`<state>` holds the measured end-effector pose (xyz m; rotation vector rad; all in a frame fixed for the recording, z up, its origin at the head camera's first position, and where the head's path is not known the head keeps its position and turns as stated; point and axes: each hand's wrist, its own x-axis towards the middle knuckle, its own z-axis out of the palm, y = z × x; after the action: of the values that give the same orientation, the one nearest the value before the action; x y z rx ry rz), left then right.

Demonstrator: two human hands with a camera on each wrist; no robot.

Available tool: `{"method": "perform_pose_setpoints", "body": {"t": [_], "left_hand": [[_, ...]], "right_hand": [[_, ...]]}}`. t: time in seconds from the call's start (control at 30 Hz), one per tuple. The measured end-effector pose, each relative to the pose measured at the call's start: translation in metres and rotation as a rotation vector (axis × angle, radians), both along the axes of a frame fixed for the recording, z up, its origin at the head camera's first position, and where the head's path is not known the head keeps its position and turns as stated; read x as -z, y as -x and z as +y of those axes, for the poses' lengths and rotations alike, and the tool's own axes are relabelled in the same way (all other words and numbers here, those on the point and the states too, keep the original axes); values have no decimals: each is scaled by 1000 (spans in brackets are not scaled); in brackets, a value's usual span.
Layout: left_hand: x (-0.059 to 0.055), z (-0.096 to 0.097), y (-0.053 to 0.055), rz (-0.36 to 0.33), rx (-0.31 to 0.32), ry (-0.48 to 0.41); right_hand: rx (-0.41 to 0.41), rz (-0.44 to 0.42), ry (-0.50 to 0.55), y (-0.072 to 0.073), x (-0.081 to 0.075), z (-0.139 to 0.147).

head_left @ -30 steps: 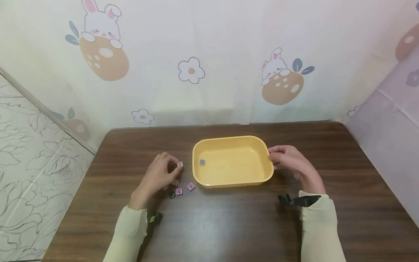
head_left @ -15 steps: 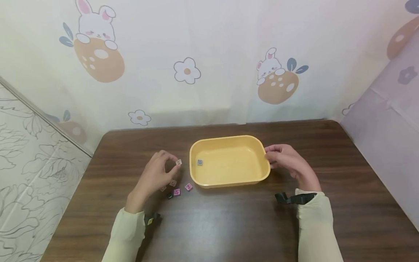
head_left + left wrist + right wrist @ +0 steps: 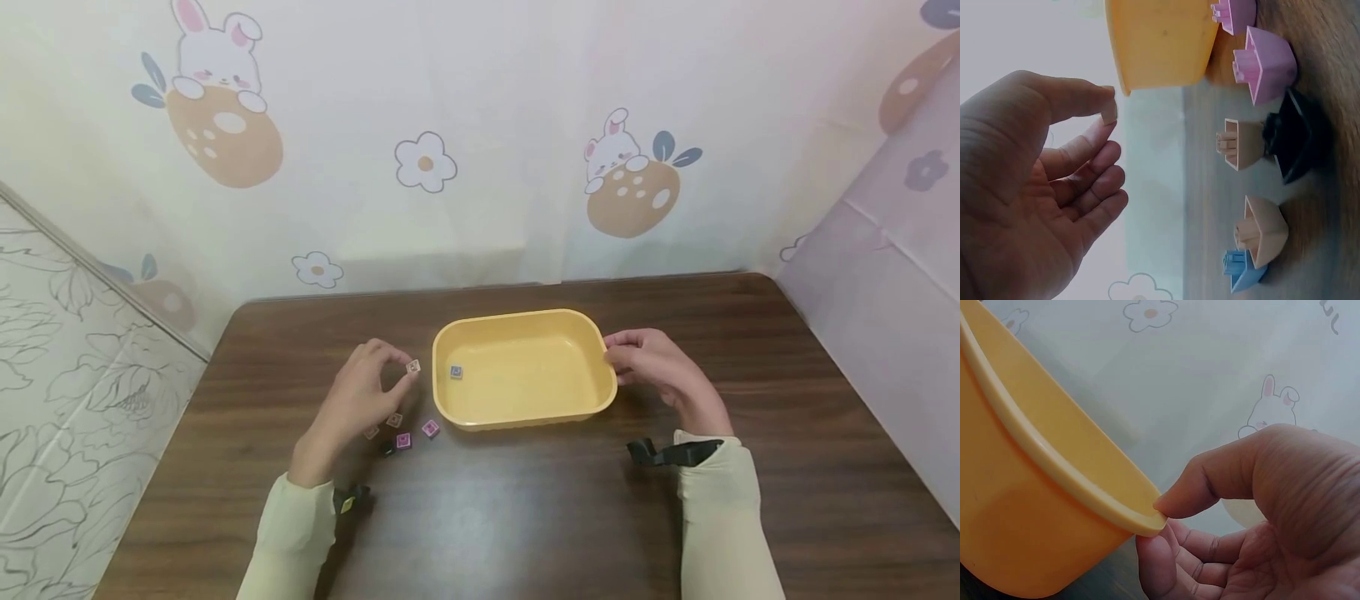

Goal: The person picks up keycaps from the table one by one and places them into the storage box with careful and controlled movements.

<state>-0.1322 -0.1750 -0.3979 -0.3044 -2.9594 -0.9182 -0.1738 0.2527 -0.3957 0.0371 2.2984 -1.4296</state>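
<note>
My left hand [image 3: 358,398] pinches a beige keycap [image 3: 413,367] between thumb and forefinger, raised just left of the yellow tub [image 3: 525,421]. Stem side up below that hand lie several loose keycaps: pink ones [image 3: 1266,65], a black one [image 3: 1302,136], beige ones [image 3: 1247,145] and a blue one [image 3: 1244,270], which the hand hides in the head view. Inside the tub, near its left wall, sits a grey-blue keycap [image 3: 456,372]. At the tub's right end, my right hand [image 3: 663,371] grips the rim [image 3: 1104,503] between thumb and fingers.
Everything stands on a dark wood-grain table [image 3: 510,517]. Behind it rises a pale wall covering [image 3: 495,167] with rabbit and flower prints. Black straps [image 3: 675,452] circle both wrists, over cream sleeves.
The left hand has lifted the beige keycap slightly and brought it closer to the tub's left rim. The right hand keeps its hold, and the head view has shifted a little.
</note>
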Motion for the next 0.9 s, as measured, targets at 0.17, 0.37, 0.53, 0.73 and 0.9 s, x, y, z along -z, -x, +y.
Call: {"method": "perform_pose_setpoints", "body": {"t": [0.17,0.37,0.53,0.73,0.9], "left_hand": [[-2,8,2,25,2,-12],[-7,15,4,47,26,-22],[-9,19,5,36,23,-25],[-12,21,3,35,30,-16],[-10,23,2,41,34,-14]], "right_hand": [[4,-5,11,-2,1,5],[12,-4,11,-3,1,10],[12,-4,6,-4,0,11],[11,-1,3,-5,-1,8],[8,-7,36,-1,-1,3]]}}
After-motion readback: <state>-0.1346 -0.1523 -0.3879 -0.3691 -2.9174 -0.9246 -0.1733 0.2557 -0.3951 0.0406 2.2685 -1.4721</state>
